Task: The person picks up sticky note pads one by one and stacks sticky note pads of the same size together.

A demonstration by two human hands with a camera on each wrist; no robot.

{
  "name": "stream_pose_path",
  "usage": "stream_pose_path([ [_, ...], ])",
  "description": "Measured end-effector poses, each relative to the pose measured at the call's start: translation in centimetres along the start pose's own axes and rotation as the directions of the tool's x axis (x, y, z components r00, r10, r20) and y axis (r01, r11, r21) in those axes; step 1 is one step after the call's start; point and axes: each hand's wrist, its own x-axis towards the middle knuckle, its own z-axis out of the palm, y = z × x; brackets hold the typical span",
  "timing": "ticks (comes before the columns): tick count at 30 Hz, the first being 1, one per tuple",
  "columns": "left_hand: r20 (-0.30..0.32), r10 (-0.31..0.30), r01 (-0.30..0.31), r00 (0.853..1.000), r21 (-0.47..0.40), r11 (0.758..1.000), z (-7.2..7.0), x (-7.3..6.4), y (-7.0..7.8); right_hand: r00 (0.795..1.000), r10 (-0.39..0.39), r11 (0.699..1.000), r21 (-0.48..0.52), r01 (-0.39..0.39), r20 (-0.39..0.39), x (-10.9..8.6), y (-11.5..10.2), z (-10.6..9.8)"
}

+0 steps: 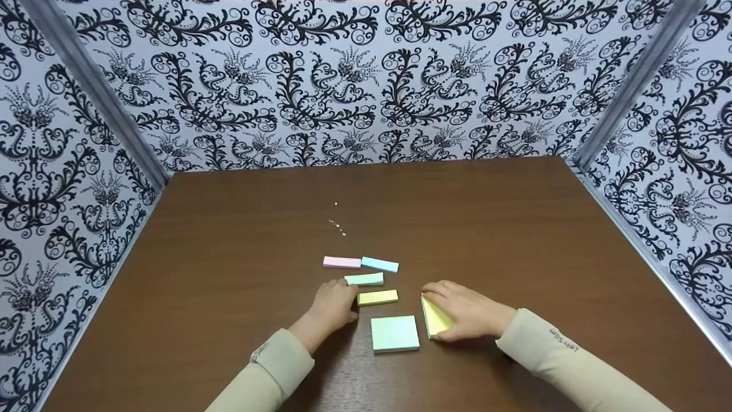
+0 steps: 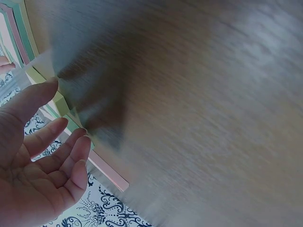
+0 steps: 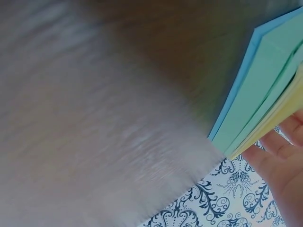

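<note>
In the head view, my left hand (image 1: 334, 303) is at the left ends of the light green sticky-note strip (image 1: 366, 279) and the yellow strip (image 1: 377, 297). The left wrist view has its fingers loosely bent and apart, with the thumb by the yellow strip (image 2: 60, 105) and the fingertips near the green strip (image 2: 72, 126). My right hand (image 1: 466, 312) grips a square sticky-note pad (image 1: 434, 317), yellow on top, between thumb and fingers. Blue and green layers of that pad (image 3: 258, 85) show in the right wrist view. Between the hands lies a light green pad (image 1: 394, 333).
A pink strip (image 1: 342, 261) and a blue strip (image 1: 380, 264) lie end to end beyond the green one. Small pale specks (image 1: 337, 225) dot the brown table (image 1: 486, 229) farther back. Patterned panels (image 1: 354, 86) stand along the back and sides.
</note>
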Motion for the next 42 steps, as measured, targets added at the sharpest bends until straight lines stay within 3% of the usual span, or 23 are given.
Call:
stream_pose_path([
  [10,-0.004,0.002,-0.002,1.000,-0.013,1.000,0.0,0.0,-0.1,0.998,0.024,1.000,0.002,-0.024,-0.060,-0.5,0.4,-0.9],
  [16,-0.003,-0.007,0.007,1.000,0.011,1.000,-0.1,-0.3,-0.2,0.981,0.046,0.998,-0.034,-0.053,-0.191,0.2,1.1,-2.7],
  [20,0.013,-0.017,0.016,1.000,0.027,1.000,-0.3,-0.3,-0.2,0.954,-0.063,0.992,-0.123,0.027,-0.293,1.5,1.3,-4.2],
  [23,0.014,-0.006,0.006,1.000,0.025,1.000,-0.3,-0.1,-0.1,0.933,-0.159,0.979,-0.172,0.108,-0.323,2.7,1.1,-5.2],
  [25,-0.006,0.007,-0.007,1.000,0.014,1.000,-0.1,0.0,-0.2,0.931,-0.194,0.972,-0.187,0.140,-0.308,3.6,0.8,-5.6],
  [28,-0.084,0.023,-0.024,0.996,-0.021,0.999,0.2,-0.1,-0.3,0.946,-0.205,0.968,-0.198,0.157,-0.252,5.1,0.0,-5.7],
  [33,-0.232,0.027,-0.043,0.972,-0.062,0.997,0.7,-0.2,-0.6,0.964,-0.203,0.961,-0.225,0.163,-0.169,7.3,-1.4,-4.7],
  [38,-0.222,0.001,-0.015,0.975,-0.058,0.998,1.0,-0.3,-0.7,0.986,-0.150,0.962,-0.242,0.129,-0.069,8.9,-2.4,-2.7],
  [42,-0.192,-0.013,0.001,0.981,-0.064,0.998,1.2,-0.2,-0.5,0.999,-0.048,0.963,-0.266,0.049,0.011,9.5,-2.9,-1.7],
])
